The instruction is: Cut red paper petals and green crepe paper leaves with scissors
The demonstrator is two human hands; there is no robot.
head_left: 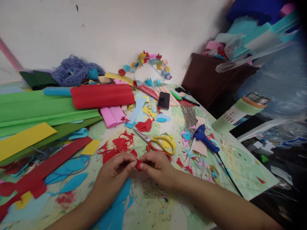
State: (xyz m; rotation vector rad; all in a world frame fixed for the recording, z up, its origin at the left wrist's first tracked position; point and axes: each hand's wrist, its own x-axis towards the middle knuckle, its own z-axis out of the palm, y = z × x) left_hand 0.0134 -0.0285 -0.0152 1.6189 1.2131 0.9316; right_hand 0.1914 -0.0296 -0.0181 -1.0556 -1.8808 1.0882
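Bare forearms (83,204): came in low in the head view, nearest the camera, the left one lying over a bright blue, flat paper sheet (112,210).
Left hand (117,169): thumb and fingers were pinched together on the small, crumpled red paper piece (138,165).
Right hand (157,167): its fingers were closed on the same piece from the other side, tips almost meeting the left ones.
Red piece: sat between both hands, just above the desk (244,175); its finer folds were hidden by the fingers.
Good handling: the close, two-sided pinch looked right for something so small; light, even pressure seemed best, since a hard tug could have torn or flattened thin paper. Short turns of the fingertips likely gave more control than moving the wrists.
Red scraps (120,143): pointed slivers and curved bits, matte, loosely piled beyond the left hand.
Scissors with yellow and orange-red looped handles (165,145): lay beyond the hands, metal blades angled away to the left.
Blue glue gun (206,139): rested right of the scissors, with a black cord; a hot nozzle, if powered, would have called for care.
Red crepe-like roll (103,95): softly rounded, faintly ribbed, across smooth green sheets (35,105).
Paper-flower hoop (152,56): thin, arched, dotted with multicoloured blooms against the wall.
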